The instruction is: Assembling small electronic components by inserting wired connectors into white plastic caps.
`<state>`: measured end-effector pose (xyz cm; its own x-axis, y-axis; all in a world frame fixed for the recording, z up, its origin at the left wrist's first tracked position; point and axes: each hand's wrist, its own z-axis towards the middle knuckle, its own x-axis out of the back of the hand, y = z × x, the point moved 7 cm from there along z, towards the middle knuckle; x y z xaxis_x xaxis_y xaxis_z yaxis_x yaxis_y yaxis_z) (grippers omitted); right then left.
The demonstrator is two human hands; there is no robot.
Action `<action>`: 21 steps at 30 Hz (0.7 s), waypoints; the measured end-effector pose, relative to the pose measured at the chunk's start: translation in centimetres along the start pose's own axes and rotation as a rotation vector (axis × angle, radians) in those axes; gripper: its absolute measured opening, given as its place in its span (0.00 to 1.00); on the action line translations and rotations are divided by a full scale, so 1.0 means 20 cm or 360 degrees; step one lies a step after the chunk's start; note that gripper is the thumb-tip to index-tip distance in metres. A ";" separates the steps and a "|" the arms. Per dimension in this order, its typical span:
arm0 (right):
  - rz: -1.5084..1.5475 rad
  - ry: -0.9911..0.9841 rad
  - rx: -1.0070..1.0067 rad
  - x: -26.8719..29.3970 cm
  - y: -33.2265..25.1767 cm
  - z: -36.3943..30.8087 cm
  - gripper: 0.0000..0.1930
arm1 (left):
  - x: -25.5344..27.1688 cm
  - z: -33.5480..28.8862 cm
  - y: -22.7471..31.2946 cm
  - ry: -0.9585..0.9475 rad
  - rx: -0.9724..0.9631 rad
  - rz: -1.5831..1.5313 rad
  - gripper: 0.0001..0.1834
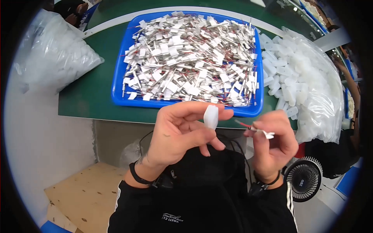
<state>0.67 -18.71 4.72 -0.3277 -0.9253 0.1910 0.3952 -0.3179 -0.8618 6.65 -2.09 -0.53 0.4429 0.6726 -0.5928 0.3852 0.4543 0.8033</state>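
"Green worktop (85,97) ahead: what's in your grip?"
"Your left hand (173,134) pinches a white plastic shell (211,117); your right hand (275,144) pinches a red-wired piece (244,124) with a white tag (268,134), both near the blue tray (136,102)."
"Step?"
"Probably pairing 2 parts; that calls for alignment."
"Room?"
"Open between your hands; mind the tray's near rim."

the white cap (211,117) looks like smooth, matt plastic, the white tag (268,134) like paper; the blue tray (182,104) is glossy plastic, the bag (320,110) near the smooth tabletop (87,97) right edge shiny, crinkled plastic
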 end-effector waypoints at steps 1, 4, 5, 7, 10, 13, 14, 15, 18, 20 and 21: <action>-0.0086 -0.0076 0.0051 0.00 -0.03 0.01 0.11 | 0.00 0.00 0.00 -0.0015 -0.0003 -0.0105 0.24; -0.0235 -0.0198 0.0173 -0.02 -0.10 0.03 0.12 | 0.00 0.00 -0.02 -0.0089 -0.0001 -0.0165 0.25; -0.0309 -0.0258 0.0244 -0.03 -0.11 0.04 0.12 | -0.01 0.00 -0.01 -0.0147 -0.0002 -0.0136 0.25; -0.0298 -0.0270 0.0238 -0.04 -0.10 0.04 0.13 | -0.01 -0.01 -0.02 -0.0130 0.0011 -0.0106 0.25; -0.0259 -0.0286 0.0211 -0.04 -0.09 0.05 0.14 | 0.00 -0.01 -0.03 -0.0115 0.0017 -0.0072 0.25; -0.0266 -0.0321 0.0230 -0.04 -0.08 0.03 0.14 | 0.01 -0.01 -0.03 -0.0114 0.0014 -0.0067 0.24; -0.0275 -0.0327 0.0225 -0.04 -0.08 0.03 0.14 | 0.01 -0.01 -0.03 -0.0106 -0.0002 -0.0068 0.24; -0.0281 -0.0337 0.0228 -0.04 -0.09 0.03 0.14 | 0.01 -0.01 -0.03 -0.0112 0.0007 -0.0062 0.24; -0.0266 -0.0347 0.0195 -0.05 -0.08 0.04 0.14 | -0.01 -0.01 -0.04 -0.0118 0.0044 0.0020 0.23; -0.0260 -0.0347 0.0213 -0.06 -0.08 0.04 0.14 | -0.03 0.01 -0.03 -0.0073 -0.0023 0.0247 0.21; -0.0257 -0.0349 0.0233 -0.07 -0.08 0.03 0.15 | -0.04 0.01 -0.01 -0.0200 -0.0117 0.0232 0.21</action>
<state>1.01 -17.09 6.11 -0.2096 -0.8778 0.4307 0.4779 -0.4762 -0.7381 6.44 -2.90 -0.29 0.5889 0.6583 -0.4689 0.2518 0.4018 0.8804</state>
